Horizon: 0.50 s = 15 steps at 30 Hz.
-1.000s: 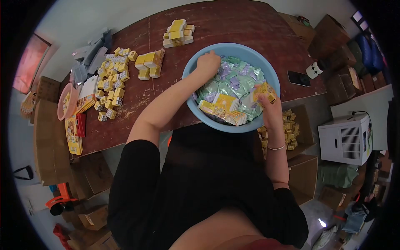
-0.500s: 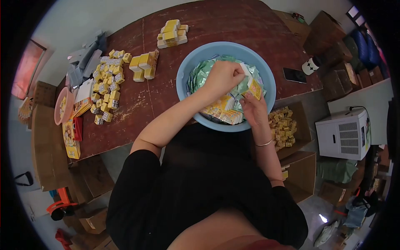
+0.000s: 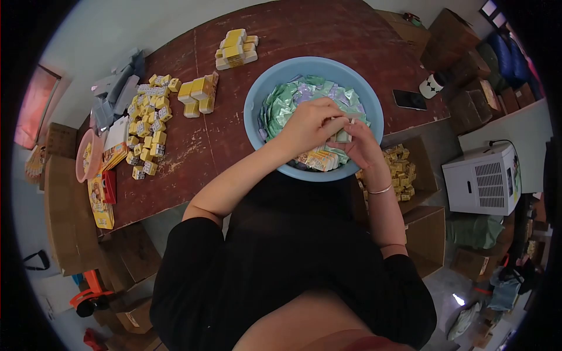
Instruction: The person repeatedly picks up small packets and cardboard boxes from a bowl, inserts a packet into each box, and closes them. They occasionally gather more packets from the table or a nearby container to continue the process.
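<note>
Over the light blue basin (image 3: pixel 253 117) my two hands meet at a small yellow-and-white box (image 3: pixel 343 136), its pale end partly showing between the fingers. My right hand (image 3: pixel 364 143) holds the box from the right, fingers wrapped round it. From the left, my left hand (image 3: pixel 313 124) is closed, thumb and fingertips at the top of the box; whether it pinches anything else is hidden. Green and lilac foil packets (image 3: pixel 281 108) fill the basin. Several flat yellow cartons (image 3: pixel 323 159) lie in the basin's near side, below my hands.
Small assembled boxes (image 3: pixel 149 123) lie heaped on the table's left, near a pink basket (image 3: pixel 89 155). Two stacks of yellow boxes (image 3: pixel 199 93) stand beyond. A phone (image 3: pixel 410 99) and a cup (image 3: pixel 432 86) are at right. Below stands a carton of small boxes (image 3: pixel 399 172).
My left hand has come down onto the box, which has turned from its yellow face to its pale end. My right hand has closed further round it. The view has shifted slightly.
</note>
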### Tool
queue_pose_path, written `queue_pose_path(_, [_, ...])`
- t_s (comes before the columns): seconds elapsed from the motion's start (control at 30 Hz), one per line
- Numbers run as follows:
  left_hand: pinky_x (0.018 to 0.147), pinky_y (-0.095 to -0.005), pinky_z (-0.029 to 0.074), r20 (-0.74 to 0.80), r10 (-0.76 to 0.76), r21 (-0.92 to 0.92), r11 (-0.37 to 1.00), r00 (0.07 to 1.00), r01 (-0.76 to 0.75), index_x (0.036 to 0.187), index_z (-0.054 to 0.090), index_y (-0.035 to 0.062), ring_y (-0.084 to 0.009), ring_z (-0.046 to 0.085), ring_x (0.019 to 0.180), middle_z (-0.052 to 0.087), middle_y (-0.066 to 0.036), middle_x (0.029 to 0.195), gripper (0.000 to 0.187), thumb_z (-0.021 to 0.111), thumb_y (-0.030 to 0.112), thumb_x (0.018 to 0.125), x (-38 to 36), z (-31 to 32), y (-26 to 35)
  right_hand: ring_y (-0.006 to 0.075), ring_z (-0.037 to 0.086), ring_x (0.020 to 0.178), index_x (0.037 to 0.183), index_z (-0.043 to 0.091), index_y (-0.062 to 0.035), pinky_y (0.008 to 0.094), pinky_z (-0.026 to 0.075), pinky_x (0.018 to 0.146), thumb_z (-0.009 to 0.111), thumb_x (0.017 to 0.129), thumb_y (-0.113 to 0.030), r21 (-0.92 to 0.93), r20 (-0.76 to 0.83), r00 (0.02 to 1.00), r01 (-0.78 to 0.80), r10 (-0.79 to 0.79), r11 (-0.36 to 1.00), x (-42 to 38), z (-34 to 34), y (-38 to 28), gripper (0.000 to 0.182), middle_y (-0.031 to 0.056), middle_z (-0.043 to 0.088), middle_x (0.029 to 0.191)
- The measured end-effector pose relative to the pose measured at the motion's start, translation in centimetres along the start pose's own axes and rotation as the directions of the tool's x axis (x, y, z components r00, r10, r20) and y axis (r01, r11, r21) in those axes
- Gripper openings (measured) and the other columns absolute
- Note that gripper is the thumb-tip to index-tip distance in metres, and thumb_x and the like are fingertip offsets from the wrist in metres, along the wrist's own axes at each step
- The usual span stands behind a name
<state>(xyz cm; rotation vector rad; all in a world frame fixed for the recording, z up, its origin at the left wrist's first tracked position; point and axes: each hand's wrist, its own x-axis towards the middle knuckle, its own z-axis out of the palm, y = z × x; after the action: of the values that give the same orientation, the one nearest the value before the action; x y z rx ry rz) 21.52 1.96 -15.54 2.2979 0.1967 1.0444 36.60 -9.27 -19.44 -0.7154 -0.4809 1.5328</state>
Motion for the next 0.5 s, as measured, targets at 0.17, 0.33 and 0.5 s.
queue_pose_path(0.17, [0.066, -0.0283, 0.051, 0.35, -0.438, -0.537, 0.631, 0.828, 0.56, 0.105, 0.069, 0.008, -0.0116, 0.062, 0.093, 0.06, -0.004, 0.1, 0.024, 0.07, 0.013, 0.081, -0.7, 0.2, 0.3, 0.0219, 0.06, 0.11, 0.134, 0.045, 0.0003, 0.0423, 0.054, 0.093, 0.053, 0.088, -0.005, -0.318, 0.059, 0.993, 0.116, -0.102, 0.941, -0.5, 1.4, -0.1, 0.047, 0.013, 0.059, 0.119])
queue_pose_path(0.33, [0.072, -0.0283, 0.052, 0.114, -0.028, -0.397, 0.915, 0.993, 0.072, 0.112, 0.066, 0.0101, -0.0167, 0.063, 0.094, 0.06, -0.007, 0.109, 0.037, 0.073, 0.008, 0.076, -0.9, 1.1, -0.9, 0.0258, 0.058, 0.115, 0.131, 0.046, 0.0016, 0.0366, 0.055, 0.09, 0.057, 0.084, 0.0, -0.028, 0.113, 0.994, 0.006, -0.003, 1.0, -0.8, -0.2, 0.0, 0.048, 0.0168, 0.055, 0.126])
queue_pose_path(0.5, [0.076, -0.0319, 0.053, 0.03, 0.289, -0.133, 0.95, 0.957, -0.282, 0.104, 0.068, 0.0091, -0.0232, 0.064, 0.094, 0.063, -0.009, 0.11, 0.033, 0.075, 0.006, 0.072, -1.5, 0.6, 0.0, 0.0263, 0.059, 0.113, 0.134, 0.043, 0.0023, 0.0377, 0.056, 0.088, 0.059, 0.086, -0.005, 0.192, 0.232, 0.973, -0.028, -0.018, 0.981, -1.9, 0.9, 0.3, 0.051, 0.0167, 0.055, 0.125])
